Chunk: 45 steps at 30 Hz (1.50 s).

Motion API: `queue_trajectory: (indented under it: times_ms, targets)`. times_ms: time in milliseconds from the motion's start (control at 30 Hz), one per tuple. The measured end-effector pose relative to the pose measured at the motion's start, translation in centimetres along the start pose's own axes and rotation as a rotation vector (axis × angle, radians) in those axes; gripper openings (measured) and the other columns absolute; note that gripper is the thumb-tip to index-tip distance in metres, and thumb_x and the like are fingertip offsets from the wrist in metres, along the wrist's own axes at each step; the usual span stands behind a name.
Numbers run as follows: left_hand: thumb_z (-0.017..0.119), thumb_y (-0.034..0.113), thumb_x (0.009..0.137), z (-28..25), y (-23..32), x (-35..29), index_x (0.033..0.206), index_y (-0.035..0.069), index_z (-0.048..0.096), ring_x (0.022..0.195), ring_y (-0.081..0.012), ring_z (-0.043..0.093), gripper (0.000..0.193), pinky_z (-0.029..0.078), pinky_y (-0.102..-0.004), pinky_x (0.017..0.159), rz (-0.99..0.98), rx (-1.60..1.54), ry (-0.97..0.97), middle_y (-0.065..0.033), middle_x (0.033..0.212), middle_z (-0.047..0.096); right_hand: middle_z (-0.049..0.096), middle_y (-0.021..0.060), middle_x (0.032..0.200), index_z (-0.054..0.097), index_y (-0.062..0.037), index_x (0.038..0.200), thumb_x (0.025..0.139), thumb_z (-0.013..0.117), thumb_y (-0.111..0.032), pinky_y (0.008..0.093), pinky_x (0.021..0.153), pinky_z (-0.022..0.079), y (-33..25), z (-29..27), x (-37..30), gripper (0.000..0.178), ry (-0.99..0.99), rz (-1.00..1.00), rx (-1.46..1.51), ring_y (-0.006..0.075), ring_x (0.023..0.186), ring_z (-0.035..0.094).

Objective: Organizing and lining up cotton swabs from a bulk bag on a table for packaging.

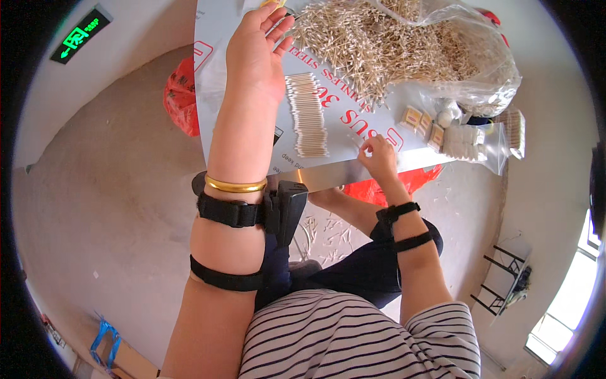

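Observation:
My left hand [257,54] is stretched over the far left of the table, palm showing and its visible fingers bent and apart. A small yellow thing [273,5] lies at its fingertips, cut by the upper edge; whether they touch is unclear. My right hand [379,158] is at the table's near edge, thumb and fingers pinched; what they hold, if anything, is too small to make out. Between the hands, cotton swabs [307,117] lie side by side in a neat row. Beyond them spreads a large loose heap of cotton swabs [379,44], partly in a clear plastic bag [499,82].
Small yellow-and-white boxes [416,120] and clear bags of white packs [464,142] stand at the table's right. A red bag [182,98] hangs by the left edge. Another red bag [394,188] is below the front edge. Litter [328,237] lies on the floor.

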State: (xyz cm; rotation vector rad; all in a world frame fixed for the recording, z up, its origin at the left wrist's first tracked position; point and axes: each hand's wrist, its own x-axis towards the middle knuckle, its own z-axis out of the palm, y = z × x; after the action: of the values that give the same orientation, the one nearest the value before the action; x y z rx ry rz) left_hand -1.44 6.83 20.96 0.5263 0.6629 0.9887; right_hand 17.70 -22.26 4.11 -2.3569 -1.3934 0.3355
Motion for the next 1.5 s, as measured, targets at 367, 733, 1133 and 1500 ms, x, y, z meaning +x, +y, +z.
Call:
queue_trajectory:
  times_ms: [367,733,1133,1500]
  targets:
    - [0.056,0.023,0.100,-0.6,0.5,0.4,0.137,0.001,0.052,0.127,-0.0219,0.056,0.043,0.038,-0.0389,0.110,0.002,0.043,-0.007,-0.0118,0.133,0.059,0.055,0.0039,0.081,0.057,-0.0118,0.076,0.074,0.069,-0.014,0.0383,0.076,0.045,-8.6,3.7,-0.9,0.012,0.007,-0.509,-0.264,0.0232,0.083,0.059]
    - [0.060,0.030,0.098,-5.3,0.7,2.1,0.123,0.005,0.060,0.115,-0.0181,0.056,0.035,0.039,-0.0368,0.102,-0.191,-0.524,-0.748,-0.0051,0.119,0.062,0.053,0.0038,0.082,0.056,-0.0128,0.077,0.077,0.067,-0.014,0.0375,0.076,0.044,-9.7,4.9,-2.3,0.012,0.024,-0.532,-0.243,0.0214,0.082,0.059]
    - [0.061,0.030,0.098,0.9,0.5,-1.3,0.125,0.004,0.060,0.115,-0.0183,0.055,0.037,0.038,-0.0367,0.102,-0.005,-0.009,0.001,-0.0062,0.119,0.060,0.056,0.0049,0.091,0.056,-0.0130,0.087,0.073,0.072,-0.014,0.0397,0.079,0.044,-9.7,3.0,-0.4,0.022,-0.076,-0.396,-0.210,0.0241,0.091,0.061]
    - [0.056,0.022,0.101,0.3,0.6,-0.9,0.136,0.000,0.053,0.127,-0.0221,0.055,0.042,0.038,-0.0384,0.110,-0.005,0.029,0.004,-0.0127,0.135,0.058,0.065,0.0140,0.099,0.069,-0.0074,0.097,0.083,0.072,-0.008,0.0483,0.086,0.051,-1.9,1.1,5.0,0.014,0.208,0.001,0.104,0.0371,0.096,0.063]
